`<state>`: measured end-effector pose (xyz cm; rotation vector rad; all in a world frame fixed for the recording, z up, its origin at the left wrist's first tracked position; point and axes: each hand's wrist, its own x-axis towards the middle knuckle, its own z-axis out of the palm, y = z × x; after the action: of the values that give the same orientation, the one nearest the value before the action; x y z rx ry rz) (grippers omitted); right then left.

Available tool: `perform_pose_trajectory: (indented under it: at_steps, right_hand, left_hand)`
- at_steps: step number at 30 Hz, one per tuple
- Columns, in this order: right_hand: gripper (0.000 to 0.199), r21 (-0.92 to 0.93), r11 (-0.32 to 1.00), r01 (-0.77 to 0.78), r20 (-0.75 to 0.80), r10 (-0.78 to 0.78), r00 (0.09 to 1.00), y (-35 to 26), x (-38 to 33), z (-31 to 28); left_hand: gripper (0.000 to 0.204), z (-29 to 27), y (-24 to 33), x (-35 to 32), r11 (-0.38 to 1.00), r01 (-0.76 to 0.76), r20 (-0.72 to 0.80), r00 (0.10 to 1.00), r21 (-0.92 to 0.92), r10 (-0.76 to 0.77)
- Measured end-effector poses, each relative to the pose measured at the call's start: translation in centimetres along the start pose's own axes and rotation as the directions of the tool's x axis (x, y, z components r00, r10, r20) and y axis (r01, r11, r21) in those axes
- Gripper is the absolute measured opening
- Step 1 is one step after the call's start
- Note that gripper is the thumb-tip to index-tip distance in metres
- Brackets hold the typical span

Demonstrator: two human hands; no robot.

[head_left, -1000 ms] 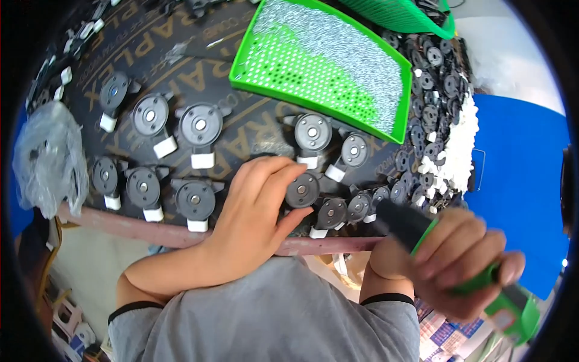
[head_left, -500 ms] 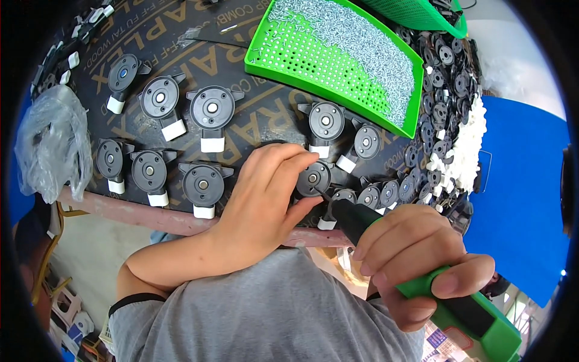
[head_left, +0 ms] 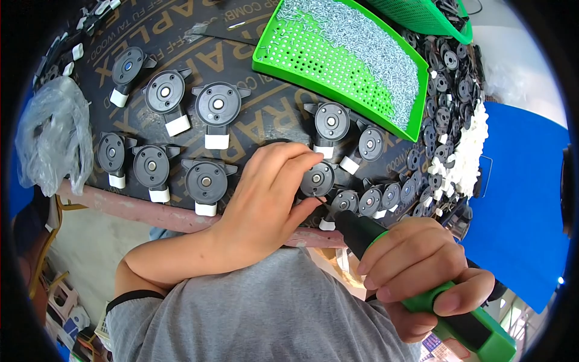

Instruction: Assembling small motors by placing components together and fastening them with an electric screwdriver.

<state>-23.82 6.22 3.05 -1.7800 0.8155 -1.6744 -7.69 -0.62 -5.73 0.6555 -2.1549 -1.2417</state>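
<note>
Board: a dark printed plywood sheet (head_left: 265, 130) carries everything; its near edge rests on a reddish rail (head_left: 139, 208) close to the person's grey-shirted chest.
Screw tray: a green perforated tray (head_left: 338, 63) lies toward the board's far right corner, half covered with small silver screws — near enough to the hands for a short reach.
Plastic bag: a crumpled clear bag (head_left: 51, 139) hangs over the board's left edge.
Parts heap: black round parts and white clips (head_left: 464, 160) pile along the right edge, crowding that side.
Laid-out parts: black discs with white tabs (head_left: 206, 181) sit apart from one another in two rows on the board's left half, leaving bare board between them.
Right hand: the right hand (head_left: 422, 274) is wrapped tight round a green-and-black power screwdriver (head_left: 410, 277), tip angled up and left toward the near edge.
Left hand: the left hand (head_left: 268, 196) reaches across, thumb and fingertips closed on the black disc (head_left: 318, 180) near the middle of the near edge, apparently to steady it.
Tip: it seems to meet that disc's lower rim, though contact is too small to tell.
Room: open board lies left of the left hand; to the right, little.
</note>
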Motion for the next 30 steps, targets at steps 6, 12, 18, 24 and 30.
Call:
perform_pose_trajectory:
  at_steps: [6,12,18,24,30]
  right_hand:
    - [0.029,-0.034,0.999,-0.018,-0.043,0.017,0.999,0.2,-0.2,0.0]
    - [0.029,-0.035,0.999,-0.008,0.000,0.008,1.000,0.4,-0.1,-0.2]
    - [0.028,0.008,0.999,-0.035,0.057,0.034,0.998,0.9,0.5,0.1]
    - [0.032,0.079,0.995,-0.061,0.206,0.044,0.978,1.0,1.6,-1.4]
    - [0.064,-0.014,0.995,-0.099,0.088,0.100,0.991,-2.5,3.0,-4.7]
  left_hand:
    - [0.058,0.1,0.0,-0.1,1.000,0.000,-0.002,1.000,-0.001,0.000]
    - [0.058,0.1,0.1,0.0,1.000,0.000,-0.002,1.000,0.001,0.000]
    - [0.058,0.2,0.0,0.1,1.000,-0.015,-0.036,0.999,0.026,0.016]
    - [0.056,1.2,-0.2,-0.2,0.997,-0.041,-0.073,0.996,0.071,0.046]
    - [0.057,-3.2,2.3,-2.0,0.932,-0.115,-0.007,0.992,0.343,0.125]
